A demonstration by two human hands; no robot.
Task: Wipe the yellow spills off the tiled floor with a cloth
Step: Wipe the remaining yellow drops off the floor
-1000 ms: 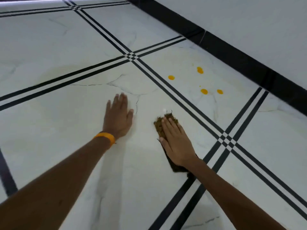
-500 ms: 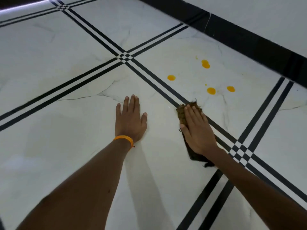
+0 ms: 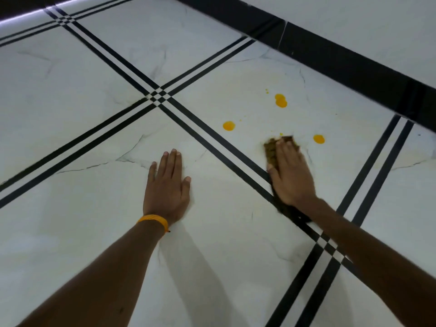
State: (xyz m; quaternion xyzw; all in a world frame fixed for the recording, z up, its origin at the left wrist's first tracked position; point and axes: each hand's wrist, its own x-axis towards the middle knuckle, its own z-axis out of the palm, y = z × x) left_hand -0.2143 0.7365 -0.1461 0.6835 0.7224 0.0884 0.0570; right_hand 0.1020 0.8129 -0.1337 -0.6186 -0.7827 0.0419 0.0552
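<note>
My right hand (image 3: pixel 291 174) presses flat on a dark brown cloth (image 3: pixel 271 149) on the white marble floor (image 3: pixel 94 208); the cloth's far edge sticks out past my fingertips. Yellow spills lie just beyond it: one blob (image 3: pixel 228 126) to the far left, a double blob (image 3: pixel 280 101) farther away, one blob (image 3: pixel 318 139) right of the cloth's tip, plus tiny specks. My left hand (image 3: pixel 168 186), an orange band on its wrist, rests flat on the tile with fingers together, holding nothing.
Black double stripes (image 3: pixel 212 135) cross the floor between tiles. A black skirting band (image 3: pixel 330 55) runs along the white wall at the upper right, close behind the spills.
My right hand has slid the cloth forward and to the right, across the black stripes onto the spill tile; one yellow blob now lies under the cloth. My left hand stays planted.
</note>
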